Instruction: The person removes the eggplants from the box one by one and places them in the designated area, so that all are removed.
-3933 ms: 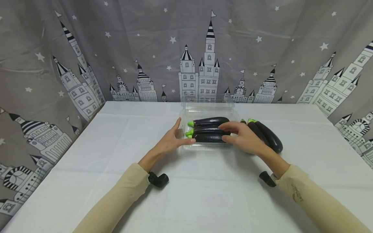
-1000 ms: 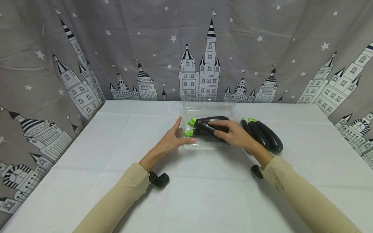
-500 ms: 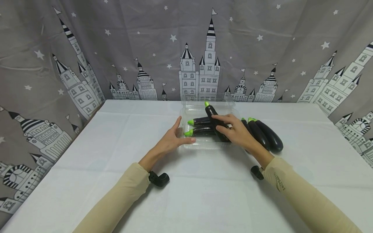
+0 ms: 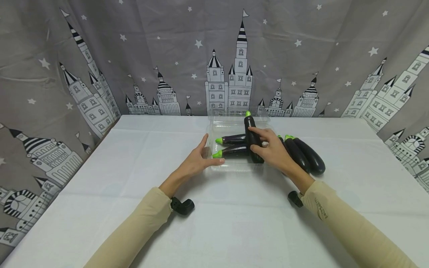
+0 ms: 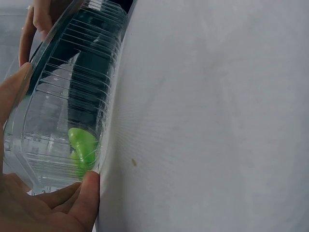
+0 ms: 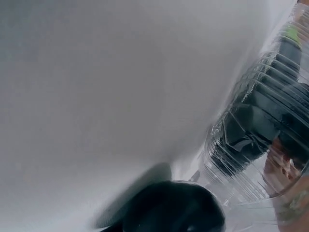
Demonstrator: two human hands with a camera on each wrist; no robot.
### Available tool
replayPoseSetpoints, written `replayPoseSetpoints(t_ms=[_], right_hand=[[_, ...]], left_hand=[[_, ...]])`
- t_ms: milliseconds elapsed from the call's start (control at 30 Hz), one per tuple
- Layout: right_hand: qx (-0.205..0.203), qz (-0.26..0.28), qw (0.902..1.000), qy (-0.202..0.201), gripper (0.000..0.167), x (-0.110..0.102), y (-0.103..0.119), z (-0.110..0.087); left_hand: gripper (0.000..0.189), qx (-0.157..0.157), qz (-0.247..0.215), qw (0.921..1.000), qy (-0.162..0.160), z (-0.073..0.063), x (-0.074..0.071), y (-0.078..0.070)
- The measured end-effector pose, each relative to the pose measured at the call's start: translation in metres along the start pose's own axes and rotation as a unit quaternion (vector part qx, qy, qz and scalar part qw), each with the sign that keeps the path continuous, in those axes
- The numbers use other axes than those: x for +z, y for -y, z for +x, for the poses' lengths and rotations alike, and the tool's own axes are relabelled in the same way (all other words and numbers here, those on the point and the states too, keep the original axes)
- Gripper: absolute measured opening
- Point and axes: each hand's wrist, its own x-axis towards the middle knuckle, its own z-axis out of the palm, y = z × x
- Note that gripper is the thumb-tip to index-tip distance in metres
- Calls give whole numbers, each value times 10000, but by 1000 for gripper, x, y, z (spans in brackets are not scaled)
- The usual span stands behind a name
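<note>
An open clear plastic container sits at the back middle of the table. My right hand grips an eggplant inside it, thumb on the near side and fingers over the top. This eggplant points away from me, green stem end toward the hinged lid. It lies across two others, a far eggplant and a near eggplant, whose stems point left. My left hand touches the container's front-left corner, thumb along the front rim and fingers spread, fairly straight, along the left side.
Right of the container several eggplants lie close together on the white-covered table, partly behind my right hand and wrist. A grey curtain with printed castles hangs directly behind the table.
The eggplant in my right hand has swung from stem pointing left to stem pointing away, and shifted right within the container. Earlier, three lay side by side. My left hand has stayed put.
</note>
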Motion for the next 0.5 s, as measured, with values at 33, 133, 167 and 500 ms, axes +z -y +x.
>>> replayPoseSetpoints(t_ms=[33,133,167,500], right_hand=[[48,83,10000,-8,59,0,0,0],[207,323,9993,14,59,-2,-1,0],[266,406,9988,33,58,-3,-1,0],[491,778,9957,70,60,-6,2,-2]], left_hand=[[116,17,-42,10000,16,0,0,0],[115,61,-109,9999,48,0,0,0],[116,65,-105,9999,50,0,0,0],[116,-19,103,9999,17,1,0,1]])
